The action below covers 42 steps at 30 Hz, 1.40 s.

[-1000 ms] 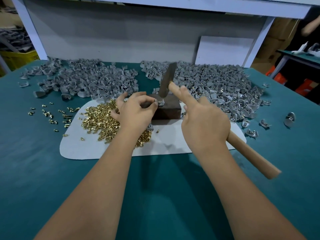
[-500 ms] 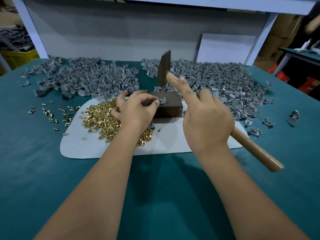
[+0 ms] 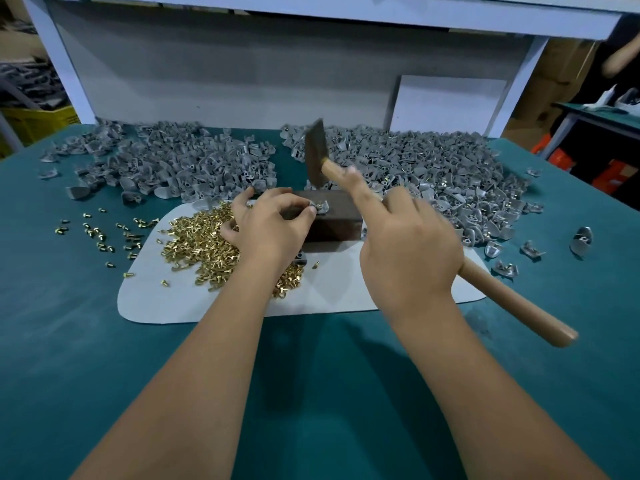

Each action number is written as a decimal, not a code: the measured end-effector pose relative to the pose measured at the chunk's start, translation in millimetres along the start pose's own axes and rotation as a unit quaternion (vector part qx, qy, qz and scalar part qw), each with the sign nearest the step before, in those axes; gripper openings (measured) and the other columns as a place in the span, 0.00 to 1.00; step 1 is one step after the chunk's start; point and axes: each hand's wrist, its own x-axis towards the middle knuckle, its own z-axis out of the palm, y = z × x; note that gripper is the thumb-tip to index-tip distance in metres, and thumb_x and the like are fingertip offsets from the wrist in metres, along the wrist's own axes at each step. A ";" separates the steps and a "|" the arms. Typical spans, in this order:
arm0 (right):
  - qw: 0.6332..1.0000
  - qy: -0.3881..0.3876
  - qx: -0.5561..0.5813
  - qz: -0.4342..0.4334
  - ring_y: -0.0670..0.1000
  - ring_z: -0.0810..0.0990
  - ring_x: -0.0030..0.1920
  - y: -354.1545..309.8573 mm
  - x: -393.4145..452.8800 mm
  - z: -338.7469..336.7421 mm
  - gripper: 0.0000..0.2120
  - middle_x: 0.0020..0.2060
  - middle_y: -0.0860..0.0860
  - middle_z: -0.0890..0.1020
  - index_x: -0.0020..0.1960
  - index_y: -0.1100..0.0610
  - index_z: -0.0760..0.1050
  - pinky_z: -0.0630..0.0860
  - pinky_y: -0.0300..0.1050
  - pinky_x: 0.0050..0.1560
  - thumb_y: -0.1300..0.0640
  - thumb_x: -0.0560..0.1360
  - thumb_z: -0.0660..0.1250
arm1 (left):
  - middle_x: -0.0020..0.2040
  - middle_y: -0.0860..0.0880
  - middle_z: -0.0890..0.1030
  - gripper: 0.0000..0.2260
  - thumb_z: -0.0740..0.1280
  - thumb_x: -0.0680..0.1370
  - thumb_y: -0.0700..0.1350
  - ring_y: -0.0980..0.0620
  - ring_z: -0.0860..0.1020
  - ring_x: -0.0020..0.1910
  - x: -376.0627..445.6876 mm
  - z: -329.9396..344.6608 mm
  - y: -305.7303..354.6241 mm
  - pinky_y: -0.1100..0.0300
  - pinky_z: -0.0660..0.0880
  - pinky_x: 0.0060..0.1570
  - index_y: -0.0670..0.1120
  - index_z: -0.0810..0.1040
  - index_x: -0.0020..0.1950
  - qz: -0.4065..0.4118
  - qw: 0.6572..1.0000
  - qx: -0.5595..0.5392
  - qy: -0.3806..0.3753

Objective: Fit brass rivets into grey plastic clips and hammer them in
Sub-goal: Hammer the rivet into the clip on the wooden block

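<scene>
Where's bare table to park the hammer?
Bare: teal table in front of the white mat, between the forearms, and the near-left corner below the stray rivets. Crowded: both clip piles at the back, rivet heap, block.

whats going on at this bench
A person is riveting grey plastic clips. The left hand pinches one clip, with a brass rivet in it, on a dark block. The right hand grips a wooden-handled hammer, its head raised above the clip. A heap of loose brass rivets lies on a white mat, with piles of grey clips behind.
</scene>
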 end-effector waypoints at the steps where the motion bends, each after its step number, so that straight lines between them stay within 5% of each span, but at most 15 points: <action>1: 0.998 -0.040 -0.041 -0.014 0.54 0.77 0.34 -2.0 -1.7 -0.7 0.27 0.35 0.51 0.78 0.67 0.46 0.74 0.67 0.43 0.32 0.63 0.71 0.62 | 0.63 0.65 0.75 0.09 0.71 0.73 0.58 0.53 0.54 0.73 0.5 0.7 0.8 0.44 0.48 0.67 0.65 0.75 0.34 -0.005 1.000 -0.001 0.001; 5: 0.995 -0.086 -0.042 -0.001 0.56 0.79 0.40 -4.9 -0.3 -0.6 0.27 0.40 0.51 0.79 0.71 0.45 0.69 0.62 0.45 0.36 0.62 0.74 0.60 | 0.62 0.65 0.76 0.10 0.72 0.73 0.58 0.53 0.54 0.73 0.2 2.7 2.5 0.45 0.48 0.67 0.65 0.75 0.33 -0.013 1.000 -0.004 0.005; 10: 0.999 0.029 -0.015 0.023 0.56 0.75 0.32 -1.2 3.4 -2.2 0.27 0.34 0.54 0.76 0.67 0.49 0.74 0.67 0.44 0.32 0.66 0.71 0.66 | 0.62 0.64 0.77 0.06 0.70 0.74 0.58 0.50 0.55 0.73 0.4 5.4 -3.4 0.42 0.49 0.66 0.62 0.77 0.38 0.021 1.000 0.012 0.013; 14: 0.995 -0.093 -0.008 -0.014 0.58 0.78 0.40 -3.9 -0.2 2.2 0.27 0.41 0.54 0.79 0.71 0.45 0.69 0.63 0.46 0.36 0.63 0.74 0.60 | 0.60 0.66 0.77 0.09 0.71 0.73 0.57 0.51 0.55 0.73 2.8 5.9 -1.8 0.42 0.50 0.66 0.64 0.75 0.34 0.004 1.000 0.022 0.018; 20: 0.997 -0.018 0.038 0.058 0.57 0.74 0.32 -1.3 6.8 0.0 0.28 0.35 0.55 0.76 0.69 0.48 0.72 0.58 0.44 0.32 0.66 0.71 0.67 | 0.59 0.65 0.78 0.13 0.71 0.74 0.57 0.50 0.56 0.74 2.6 8.3 -4.8 0.40 0.49 0.67 0.64 0.73 0.31 0.015 0.999 0.011 0.029; 24: 0.991 -0.131 0.036 0.016 0.57 0.77 0.43 -3.8 3.7 5.1 0.29 0.46 0.53 0.78 0.74 0.43 0.61 0.61 0.46 0.36 0.60 0.77 0.60 | 0.58 0.67 0.76 0.13 0.71 0.73 0.57 0.52 0.55 0.73 3.1 6.7 -1.9 0.44 0.49 0.65 0.65 0.72 0.30 -0.001 1.000 0.015 0.025; 30: 0.997 -0.002 0.051 0.054 0.53 0.64 0.31 -1.8 4.3 4.5 0.30 0.35 0.55 0.76 0.69 0.48 0.72 0.58 0.44 0.31 0.66 0.70 0.69 | 0.57 0.66 0.78 0.11 0.71 0.74 0.57 0.50 0.56 0.74 3.3 8.1 -3.3 0.42 0.49 0.66 0.64 0.74 0.32 0.010 0.999 0.014 0.032; 34: 0.990 -0.135 0.022 0.028 0.55 0.73 0.37 0.6 3.9 10.2 0.30 0.44 0.52 0.77 0.74 0.42 0.60 0.58 0.43 0.32 0.60 0.76 0.63 | 0.54 0.68 0.75 0.12 0.71 0.73 0.57 0.52 0.55 0.73 3.1 6.4 -2.7 0.42 0.49 0.66 0.65 0.73 0.31 0.003 1.000 0.014 0.017; 42: 0.981 -0.107 0.096 0.129 0.49 0.61 0.27 19.4 6.6 21.8 0.29 0.46 0.54 0.72 0.74 0.45 0.60 0.50 0.40 0.26 0.60 0.76 0.64 | 0.63 0.67 0.74 0.08 0.69 0.74 0.57 0.55 0.54 0.74 2.7 3.3 -2.7 0.39 0.48 0.68 0.65 0.77 0.34 -0.004 1.000 -0.002 -0.008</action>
